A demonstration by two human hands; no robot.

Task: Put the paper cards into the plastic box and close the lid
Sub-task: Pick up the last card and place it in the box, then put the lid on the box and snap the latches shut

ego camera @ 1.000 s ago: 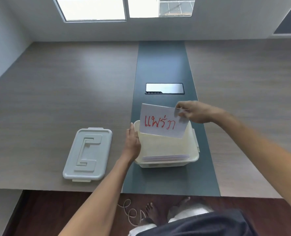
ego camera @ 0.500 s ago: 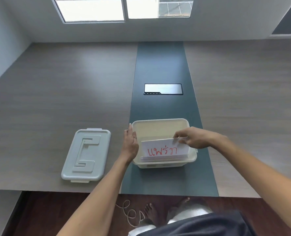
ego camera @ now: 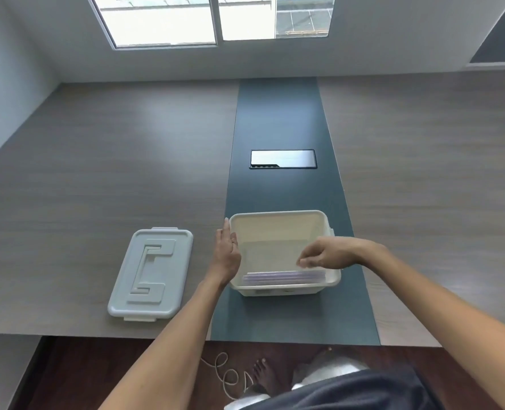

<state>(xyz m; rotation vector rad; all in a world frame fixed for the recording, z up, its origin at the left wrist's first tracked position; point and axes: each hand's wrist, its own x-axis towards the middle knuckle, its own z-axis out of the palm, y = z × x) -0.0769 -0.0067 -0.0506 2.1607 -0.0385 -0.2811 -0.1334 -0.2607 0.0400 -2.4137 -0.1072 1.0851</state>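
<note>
The cream plastic box (ego camera: 277, 216) stands uncovered on the dark centre strip of the table. Several paper cards (ego camera: 283, 277) stand on edge against its near wall, only their top edges showing. My left hand (ego camera: 227, 255) rests flat against the box's left wall, steadying it. My right hand (ego camera: 326, 253) hovers over the right part of the box just above the cards, fingers loosely curled and holding nothing. The grey lid (ego camera: 150, 273) lies flat on the table to the left of the box, apart from it.
A black rectangular cable hatch (ego camera: 283, 158) sits in the dark strip beyond the box. The table's near edge runs just below the box and lid. Below it are a bare foot (ego camera: 267, 377) and a loose white cord (ego camera: 226, 374) on the floor.
My right hand lowered the card with red writing into the box, let go of it and lifted slightly. The left hand stayed on the box's side.
</note>
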